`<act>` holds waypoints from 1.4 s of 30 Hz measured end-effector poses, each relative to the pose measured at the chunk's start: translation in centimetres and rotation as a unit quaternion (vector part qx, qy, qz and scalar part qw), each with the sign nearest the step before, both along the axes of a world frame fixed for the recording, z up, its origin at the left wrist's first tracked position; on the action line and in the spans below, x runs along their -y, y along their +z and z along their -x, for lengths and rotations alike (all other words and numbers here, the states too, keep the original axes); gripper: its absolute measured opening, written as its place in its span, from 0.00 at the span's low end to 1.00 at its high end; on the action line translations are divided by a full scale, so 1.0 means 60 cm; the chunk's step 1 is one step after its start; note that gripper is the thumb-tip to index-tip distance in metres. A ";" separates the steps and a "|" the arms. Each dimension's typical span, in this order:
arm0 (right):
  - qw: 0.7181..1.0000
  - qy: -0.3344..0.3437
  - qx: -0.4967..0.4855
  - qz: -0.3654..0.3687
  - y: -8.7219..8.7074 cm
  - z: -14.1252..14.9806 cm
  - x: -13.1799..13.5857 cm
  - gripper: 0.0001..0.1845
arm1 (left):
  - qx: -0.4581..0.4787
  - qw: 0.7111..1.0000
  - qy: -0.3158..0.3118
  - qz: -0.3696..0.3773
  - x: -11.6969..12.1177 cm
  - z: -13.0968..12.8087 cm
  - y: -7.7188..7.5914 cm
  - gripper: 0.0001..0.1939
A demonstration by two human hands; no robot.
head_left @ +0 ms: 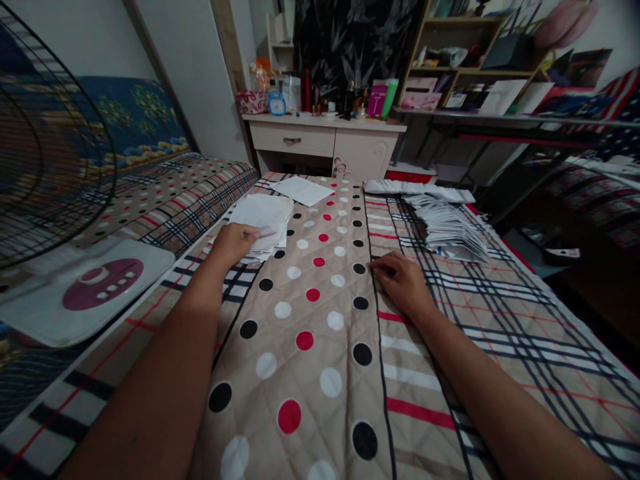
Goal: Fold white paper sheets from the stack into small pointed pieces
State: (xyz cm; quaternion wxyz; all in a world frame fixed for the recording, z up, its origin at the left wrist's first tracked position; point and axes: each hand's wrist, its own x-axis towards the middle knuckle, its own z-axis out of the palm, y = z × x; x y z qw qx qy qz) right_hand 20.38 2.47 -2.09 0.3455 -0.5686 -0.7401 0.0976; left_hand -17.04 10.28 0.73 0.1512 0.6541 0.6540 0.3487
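Note:
A pile of white papers (265, 215) lies on the left side of the patterned bedspread (327, 320). My left hand (234, 244) is at its near left corner, thumb on top and fingers closed on the edge of a white paper. How many sheets are in that pinch I cannot tell. Apart from the pile, a single white sheet (303, 191) lies flat just beyond it. My right hand (401, 283) rests low over the bedspread at right of middle, fingers curled and fingertips together, with nothing visible in them. Beyond it lies a fanned stack of folded white papers (450, 229).
A long white bundle (417, 191) lies behind the fanned stack. At the left are a fan cage (50, 133) and a white plastic item with a purple oval print (103, 283). A white dresser (295, 138) with bottles and a blue clock (276, 102) stands past the bed, beside shelves (465, 70).

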 end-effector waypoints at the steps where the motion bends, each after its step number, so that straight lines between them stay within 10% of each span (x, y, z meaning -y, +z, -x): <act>1: 1.000 0.001 -0.002 -0.002 0.001 0.001 0.000 0.12 | 0.024 0.998 0.035 -0.047 0.000 -0.015 0.003 0.09; 5: 1.000 0.008 -0.027 0.002 0.009 0.006 0.005 0.09 | 0.342 0.916 0.070 -0.199 0.009 -0.110 0.035 0.12; 13: 0.950 0.115 -0.277 0.085 -0.002 0.010 0.010 0.29 | 0.787 0.614 -0.004 0.062 0.088 -0.276 0.046 0.11; 17: 0.977 0.027 -0.204 -0.052 -0.006 0.007 0.005 0.53 | 0.823 0.558 0.018 0.102 0.101 -0.293 0.018 0.12; 22: 0.986 -0.026 -0.056 -0.154 0.006 0.013 0.012 0.53 | 0.825 0.553 0.031 0.115 0.107 -0.305 0.010 0.11; 30: 0.992 0.073 -0.026 -0.099 -0.002 0.010 0.005 0.26 | 0.805 0.560 -0.088 0.175 0.131 -0.312 0.003 0.08; 37: 0.945 0.015 -0.323 0.043 0.000 -0.008 0.005 0.14 | 0.534 0.841 -0.086 -0.022 0.091 -0.277 -0.022 0.24; 42: 0.896 0.032 -0.436 0.081 -0.004 -0.001 0.005 0.18 | 0.466 0.879 -0.100 -0.014 0.067 -0.254 -0.031 0.25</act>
